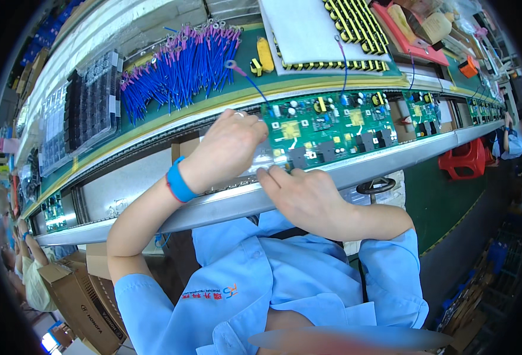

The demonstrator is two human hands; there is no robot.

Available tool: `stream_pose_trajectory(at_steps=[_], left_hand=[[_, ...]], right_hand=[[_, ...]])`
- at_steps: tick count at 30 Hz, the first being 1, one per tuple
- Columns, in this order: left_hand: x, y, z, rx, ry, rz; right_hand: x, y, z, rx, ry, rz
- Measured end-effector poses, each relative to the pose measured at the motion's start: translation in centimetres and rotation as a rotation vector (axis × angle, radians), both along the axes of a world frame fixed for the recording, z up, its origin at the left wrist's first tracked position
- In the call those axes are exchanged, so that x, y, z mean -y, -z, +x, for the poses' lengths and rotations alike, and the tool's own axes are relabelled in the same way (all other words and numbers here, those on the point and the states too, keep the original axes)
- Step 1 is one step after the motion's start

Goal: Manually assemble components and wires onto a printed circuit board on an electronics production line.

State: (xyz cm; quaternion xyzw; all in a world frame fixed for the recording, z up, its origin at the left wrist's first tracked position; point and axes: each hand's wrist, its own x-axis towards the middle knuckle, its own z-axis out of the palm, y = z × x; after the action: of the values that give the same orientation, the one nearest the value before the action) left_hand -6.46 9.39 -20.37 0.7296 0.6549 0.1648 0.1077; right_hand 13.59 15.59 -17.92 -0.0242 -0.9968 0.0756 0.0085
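Our left hand curls at the left end of the circuit board, our right hand at its near edge; we cannot tell what they grip; a rail crosses nearer us; blue wires lie far left.

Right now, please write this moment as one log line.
left hand: at left end of green circuit board | right hand: at same board's near-left corner | blue wires: piled on green mat

We see green floor edged by a yellow line, with darker floor beyond. A red stool stands at right; cardboard boxes sit at lower left.
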Motion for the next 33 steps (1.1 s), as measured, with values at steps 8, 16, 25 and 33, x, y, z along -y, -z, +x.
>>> stream_pose_trajectory(at_steps=[8, 16, 25, 33], left_hand=[[0.2, -2.2, 1.2, 0.030, 0.066, 0.056], [11.6, -9.3, -7.2, 0.066, -0.308, 0.197], [35.1, -12.6, -22.8, -0.080, -1.271, 0.778], [55.7, -0.9, -31.4, -0.233, -1.958, 0.494]], right_hand=[[-2.6, 0.2, 1.5, -0.053, 0.173, 0.045], [-4.8, 0.7, 2.2, 0.112, 0.313, -0.002], [-11.4, 2.1, 6.8, 0.285, 0.661, 0.223], [-17.2, 2.9, 8.8, 0.372, 0.769, 0.342]])
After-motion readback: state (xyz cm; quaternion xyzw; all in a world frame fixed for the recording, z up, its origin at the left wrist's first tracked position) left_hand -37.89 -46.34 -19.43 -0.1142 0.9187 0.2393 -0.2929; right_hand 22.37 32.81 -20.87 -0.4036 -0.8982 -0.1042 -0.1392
